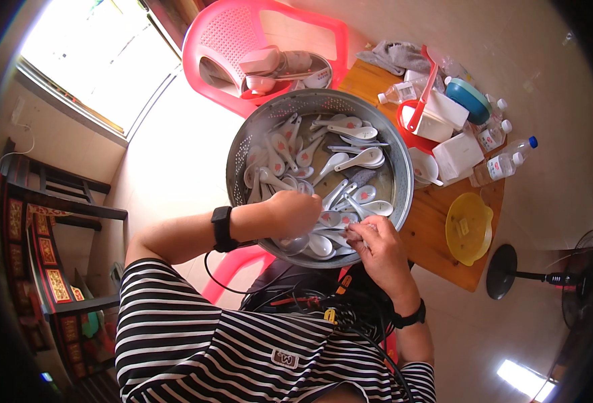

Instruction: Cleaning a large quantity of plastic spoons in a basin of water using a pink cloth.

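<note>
A large grey metal basin [246, 144], with small holes along its wall, stands before the person and contains many white spoons [362, 159], some with a red pattern in the bowl. The left hand [295, 213] is inside above the spoons, its fingers curled inward; what they hold is hidden and blurred. The right hand [380, 252] is at the near rim, thumb and forefinger bent close together beside the spoons; I cannot tell if they pinch one. On the wooden table [437, 252], a yellow basin [474, 245] contains a small pale piece, near a blue-green bowl [468, 101] and plastic bottles [505, 168]. A pink chair [226, 37] carries piled bowls [259, 64].
</note>
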{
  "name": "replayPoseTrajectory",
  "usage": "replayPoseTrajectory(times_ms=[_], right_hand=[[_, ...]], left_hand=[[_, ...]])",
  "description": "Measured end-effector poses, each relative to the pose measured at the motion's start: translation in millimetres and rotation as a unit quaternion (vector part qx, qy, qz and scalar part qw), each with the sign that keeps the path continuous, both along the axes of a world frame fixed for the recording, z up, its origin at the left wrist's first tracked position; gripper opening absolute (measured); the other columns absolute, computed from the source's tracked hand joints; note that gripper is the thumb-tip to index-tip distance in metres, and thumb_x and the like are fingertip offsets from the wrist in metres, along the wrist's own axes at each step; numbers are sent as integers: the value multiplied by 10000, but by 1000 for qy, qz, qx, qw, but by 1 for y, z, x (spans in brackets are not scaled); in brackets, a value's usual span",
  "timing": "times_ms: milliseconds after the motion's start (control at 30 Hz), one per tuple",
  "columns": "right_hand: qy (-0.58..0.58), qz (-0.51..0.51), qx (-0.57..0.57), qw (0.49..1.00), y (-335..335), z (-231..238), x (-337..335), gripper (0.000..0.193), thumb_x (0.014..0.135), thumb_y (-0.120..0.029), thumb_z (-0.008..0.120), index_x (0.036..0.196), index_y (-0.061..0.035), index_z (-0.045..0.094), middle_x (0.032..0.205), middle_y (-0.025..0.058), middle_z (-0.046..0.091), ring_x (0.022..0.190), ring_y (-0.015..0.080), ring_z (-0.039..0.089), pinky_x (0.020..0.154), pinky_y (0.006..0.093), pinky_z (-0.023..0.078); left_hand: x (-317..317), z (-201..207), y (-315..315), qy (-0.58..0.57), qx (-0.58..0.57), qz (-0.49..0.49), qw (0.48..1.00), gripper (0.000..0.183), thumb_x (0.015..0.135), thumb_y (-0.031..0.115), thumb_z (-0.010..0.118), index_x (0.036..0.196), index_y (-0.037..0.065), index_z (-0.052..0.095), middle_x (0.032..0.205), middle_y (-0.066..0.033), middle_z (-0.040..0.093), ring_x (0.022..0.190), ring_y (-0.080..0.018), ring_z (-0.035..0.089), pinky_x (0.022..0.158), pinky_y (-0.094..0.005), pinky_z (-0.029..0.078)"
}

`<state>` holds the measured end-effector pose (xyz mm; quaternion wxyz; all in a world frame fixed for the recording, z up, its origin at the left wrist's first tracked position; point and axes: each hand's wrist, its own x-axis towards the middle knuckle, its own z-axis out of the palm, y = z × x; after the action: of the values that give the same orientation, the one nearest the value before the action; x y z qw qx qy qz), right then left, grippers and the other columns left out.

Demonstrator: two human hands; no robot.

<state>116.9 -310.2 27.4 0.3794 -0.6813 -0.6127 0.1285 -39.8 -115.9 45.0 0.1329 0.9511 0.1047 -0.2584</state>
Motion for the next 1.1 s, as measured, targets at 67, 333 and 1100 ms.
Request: replayPoseTrajectory(times_ms=[67,333,1100], right_hand=[[8,-8,3,1000,3,7,-7,279,803,-34,769,1068,-46,682,1000,119,606,906,318,632,765,402,526],[-23,-76,-43,996,9,13,-17,269,870,-112,750,1111,-86,634,938,124,586,806,329,641,701,418,522],[-57,-137,101,984,0,19,2,335,825,-33,753,1148,-53,663,1051,123,591,824,300,650,674,384,542]], left_hand=[[-5,5,-8,-42,-20,-12,999,311,815,122,673,1077,-34,612,979,-164,639,840,-340,707,695,-405,581],[-8,23,-39,-194,-258,95,942,172,869,93,575,988,-25,616,986,-153,557,925,-313,590,780,-361,524],[-1,24,-33,-77,-667,460,581,317,1051,253,505,1162,-37,572,837,-66,607,742,-181,673,648,-299,575]])
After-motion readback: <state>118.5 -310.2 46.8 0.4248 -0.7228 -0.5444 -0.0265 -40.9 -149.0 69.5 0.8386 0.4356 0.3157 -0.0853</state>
